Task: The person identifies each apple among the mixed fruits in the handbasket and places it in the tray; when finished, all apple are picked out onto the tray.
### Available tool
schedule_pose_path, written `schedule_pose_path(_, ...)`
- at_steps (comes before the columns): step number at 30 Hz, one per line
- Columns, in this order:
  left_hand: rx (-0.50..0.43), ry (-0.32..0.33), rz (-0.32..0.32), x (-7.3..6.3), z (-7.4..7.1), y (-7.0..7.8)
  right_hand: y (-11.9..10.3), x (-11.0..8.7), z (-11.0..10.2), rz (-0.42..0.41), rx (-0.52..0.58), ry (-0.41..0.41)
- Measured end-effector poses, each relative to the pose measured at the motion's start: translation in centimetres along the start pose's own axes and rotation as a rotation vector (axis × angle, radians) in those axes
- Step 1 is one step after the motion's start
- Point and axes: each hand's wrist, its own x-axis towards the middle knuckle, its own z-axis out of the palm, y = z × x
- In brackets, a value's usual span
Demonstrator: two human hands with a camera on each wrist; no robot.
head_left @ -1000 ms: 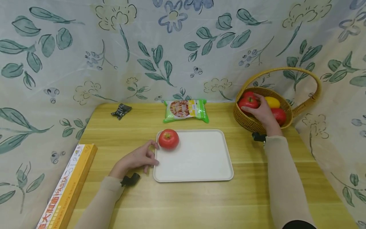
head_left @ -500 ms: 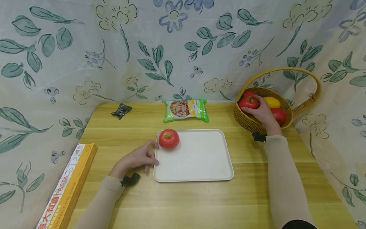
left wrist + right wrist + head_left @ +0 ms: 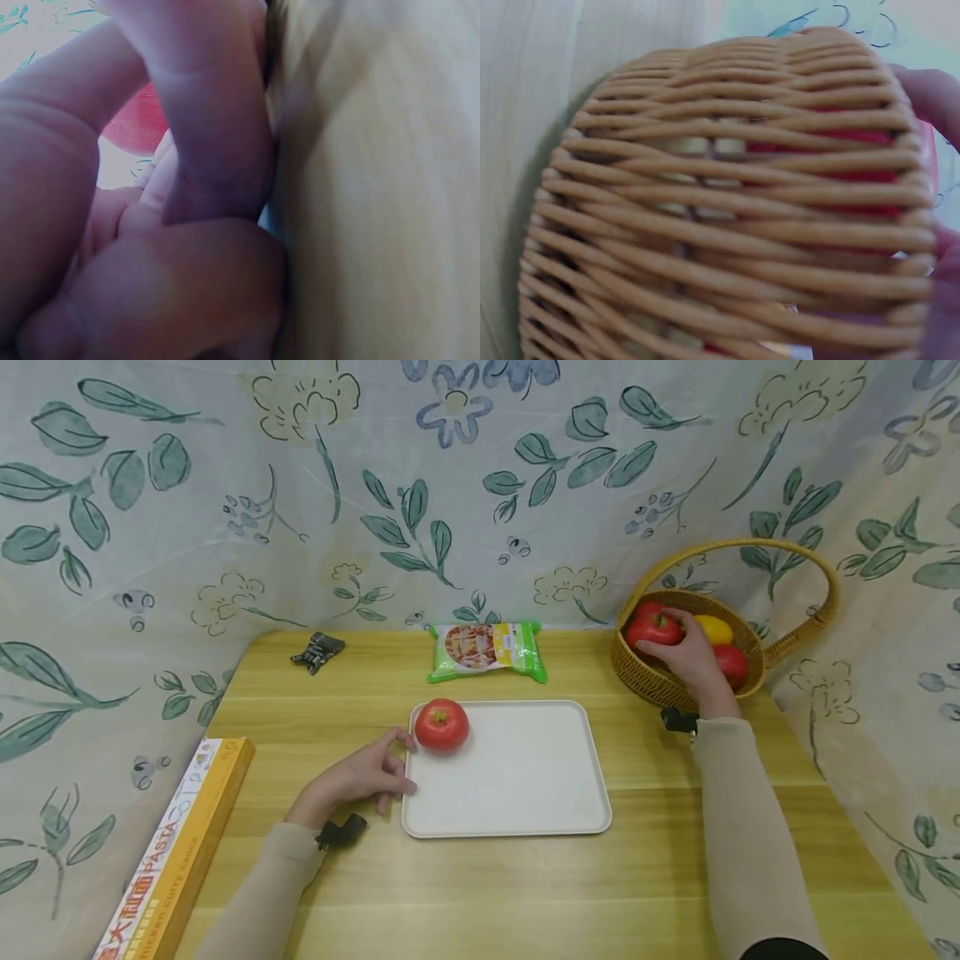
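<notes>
A white tray (image 3: 517, 777) lies in the middle of the table with a red tomato (image 3: 442, 725) at its far left corner. My left hand (image 3: 363, 772) holds the tray's left rim between curled fingers and thumb. The left wrist view shows those fingers (image 3: 217, 135) bent close above the wood. On the right, my right hand (image 3: 690, 652) reaches into a wicker basket (image 3: 645, 681) and grips another red tomato (image 3: 652, 625) there. The basket's weave (image 3: 727, 180) covers most of the right wrist view, hiding much of that hand.
Also in the basket are a yellow fruit (image 3: 715, 628) and a dark red fruit (image 3: 732, 665). A green food packet (image 3: 487, 650) lies behind the tray. Farther left are a small black packet (image 3: 318, 652) and a long pasta box (image 3: 180, 843). A floral cloth (image 3: 450, 493) hangs behind.
The right hand and the tomato it grips have shifted very slightly. The left hand, the tray and the tomato on it look the same.
</notes>
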Motion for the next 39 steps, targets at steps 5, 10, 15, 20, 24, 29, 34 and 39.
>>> schedule_pose_path(5,-0.001,-0.001,0.003,-0.2,0.0,0.0,-0.8,-1.0,-0.9,-0.010,0.006,0.044)
schedule_pose_path(10,0.008,0.002,0.003,-0.2,-0.2,0.0,-2.3,-2.9,-1.6,-0.023,-0.022,0.087)
schedule_pose_path(15,0.012,0.002,0.003,0.0,-0.2,-0.2,-4.2,-5.7,-1.6,-0.069,-0.045,0.078)
schedule_pose_path(20,0.004,0.004,0.002,0.0,-0.1,-0.1,-6.1,-8.5,-0.6,-0.149,-0.041,-0.014)
schedule_pose_path(24,-0.002,0.002,-0.002,0.0,0.0,0.0,-6.6,-10.0,0.9,-0.215,-0.040,-0.068)
schedule_pose_path(29,-0.001,0.001,-0.005,0.0,0.0,0.0,-5.7,-10.8,3.6,-0.297,-0.026,-0.180)
schedule_pose_path(34,0.001,0.001,-0.006,0.0,0.0,-0.1,-4.1,-10.7,6.3,-0.330,0.006,-0.300)
schedule_pose_path(39,0.000,0.000,-0.008,0.0,0.0,-0.1,-2.9,-10.4,8.5,-0.294,0.005,-0.411)
